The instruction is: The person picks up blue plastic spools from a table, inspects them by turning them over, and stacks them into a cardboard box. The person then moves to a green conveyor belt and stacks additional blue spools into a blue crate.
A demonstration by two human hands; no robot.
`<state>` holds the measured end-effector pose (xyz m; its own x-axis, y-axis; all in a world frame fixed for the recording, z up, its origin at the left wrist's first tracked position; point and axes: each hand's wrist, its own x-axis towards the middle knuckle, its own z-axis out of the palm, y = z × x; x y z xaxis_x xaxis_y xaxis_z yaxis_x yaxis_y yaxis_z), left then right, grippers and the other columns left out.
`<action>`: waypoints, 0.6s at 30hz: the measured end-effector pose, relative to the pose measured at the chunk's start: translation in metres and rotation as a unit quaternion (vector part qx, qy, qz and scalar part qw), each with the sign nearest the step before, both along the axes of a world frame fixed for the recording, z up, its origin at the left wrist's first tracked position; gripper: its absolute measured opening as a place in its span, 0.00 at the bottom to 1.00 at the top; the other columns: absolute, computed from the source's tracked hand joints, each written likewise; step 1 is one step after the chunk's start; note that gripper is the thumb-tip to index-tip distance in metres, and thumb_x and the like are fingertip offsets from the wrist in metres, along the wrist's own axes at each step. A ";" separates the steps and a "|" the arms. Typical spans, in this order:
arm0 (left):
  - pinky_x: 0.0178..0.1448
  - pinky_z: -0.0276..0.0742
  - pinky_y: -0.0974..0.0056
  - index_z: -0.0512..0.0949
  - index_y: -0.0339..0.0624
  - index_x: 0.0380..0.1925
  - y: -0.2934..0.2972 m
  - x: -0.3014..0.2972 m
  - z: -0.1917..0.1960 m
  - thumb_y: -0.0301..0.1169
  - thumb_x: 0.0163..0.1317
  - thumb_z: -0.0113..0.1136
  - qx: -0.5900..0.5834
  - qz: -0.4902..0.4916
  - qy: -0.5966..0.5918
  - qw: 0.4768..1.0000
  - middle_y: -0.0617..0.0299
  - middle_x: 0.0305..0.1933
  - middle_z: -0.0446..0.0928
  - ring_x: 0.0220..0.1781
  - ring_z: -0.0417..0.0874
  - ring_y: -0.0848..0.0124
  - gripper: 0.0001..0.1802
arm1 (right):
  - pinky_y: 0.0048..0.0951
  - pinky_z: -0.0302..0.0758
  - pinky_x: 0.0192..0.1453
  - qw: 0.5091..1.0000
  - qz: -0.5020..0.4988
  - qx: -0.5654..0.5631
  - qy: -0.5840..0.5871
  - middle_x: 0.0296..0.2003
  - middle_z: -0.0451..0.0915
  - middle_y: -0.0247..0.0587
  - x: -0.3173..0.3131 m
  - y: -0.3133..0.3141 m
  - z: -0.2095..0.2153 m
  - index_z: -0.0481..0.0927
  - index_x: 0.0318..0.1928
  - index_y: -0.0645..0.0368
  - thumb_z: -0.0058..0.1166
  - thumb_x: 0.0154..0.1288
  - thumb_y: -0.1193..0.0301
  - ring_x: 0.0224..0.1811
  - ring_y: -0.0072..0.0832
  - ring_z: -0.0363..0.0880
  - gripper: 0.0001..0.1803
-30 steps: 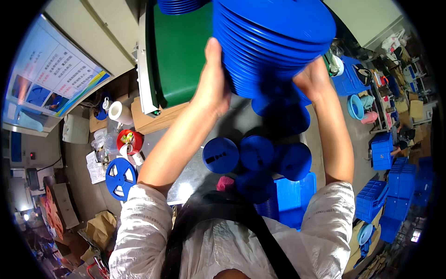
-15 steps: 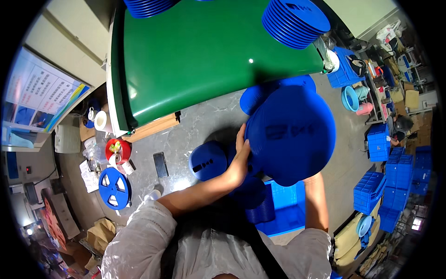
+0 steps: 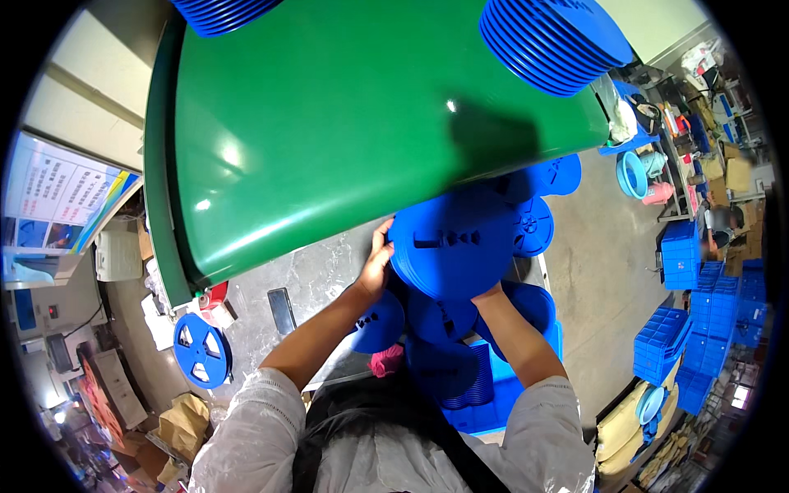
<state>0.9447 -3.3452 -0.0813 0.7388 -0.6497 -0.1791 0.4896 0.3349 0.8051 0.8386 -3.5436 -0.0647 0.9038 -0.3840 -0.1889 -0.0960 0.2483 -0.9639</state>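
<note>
Between my two hands is a stack of blue plastic reel discs (image 3: 454, 267), round with cut-out slots on top. My left hand (image 3: 378, 261) wraps the stack's left edge, the thumb side showing. My right hand (image 3: 490, 296) is at its near right edge, with most fingers hidden under or behind it. The stack is held close to the front edge of the green conveyor belt (image 3: 329, 140). Below it, more blue discs (image 3: 444, 316) stand in piles on the grey table, and another spoked blue disc (image 3: 532, 226) shows to the right.
On the belt stand two disc stacks, one far left (image 3: 222, 16) and one far right (image 3: 551, 45). A phone (image 3: 281, 311) lies on the grey table; a blue reel (image 3: 200, 351) is left of it. Close to me are a pink cloth (image 3: 386, 361) and a blue crate (image 3: 501, 394).
Both hands have carried the disc stack forward and to the left, towards the belt. Discs at the right and the pink cloth have come into sight. The view has shifted closer to the belt.
</note>
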 end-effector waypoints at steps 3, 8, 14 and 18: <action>0.72 0.55 0.54 0.53 0.49 0.66 -0.006 0.025 -0.004 0.57 0.65 0.47 0.028 0.003 0.135 0.990 0.58 0.69 0.58 0.70 0.59 0.60 0.37 | 0.38 0.62 0.69 0.937 0.030 -0.344 -0.041 0.63 0.67 0.44 0.023 -0.007 -0.028 0.61 0.66 0.59 0.45 0.70 0.62 0.62 0.38 0.68 0.28; 0.69 0.63 0.57 0.66 0.40 0.62 -0.008 0.063 -0.081 0.54 0.69 0.37 0.116 0.068 0.137 0.981 0.54 0.62 0.71 0.63 0.71 0.61 0.33 | 0.38 0.60 0.70 0.901 0.044 -0.423 -0.088 0.64 0.65 0.46 0.064 -0.009 -0.089 0.62 0.66 0.59 0.47 0.69 0.65 0.64 0.39 0.66 0.27; 0.67 0.65 0.54 0.65 0.39 0.63 -0.019 0.095 -0.165 0.52 0.69 0.37 0.141 0.045 0.144 0.978 0.50 0.62 0.70 0.63 0.71 0.58 0.33 | 0.38 0.65 0.66 0.996 0.056 0.012 -0.066 0.61 0.68 0.46 0.094 -0.016 -0.160 0.64 0.64 0.58 0.51 0.68 0.62 0.62 0.38 0.68 0.28; 0.68 0.64 0.53 0.64 0.39 0.63 -0.022 0.106 -0.192 0.53 0.69 0.36 0.163 0.051 0.177 0.969 0.49 0.63 0.68 0.64 0.70 0.57 0.33 | 0.37 0.65 0.65 0.966 0.024 0.246 -0.076 0.59 0.70 0.44 0.095 -0.020 -0.211 0.65 0.64 0.58 0.49 0.69 0.57 0.60 0.36 0.69 0.28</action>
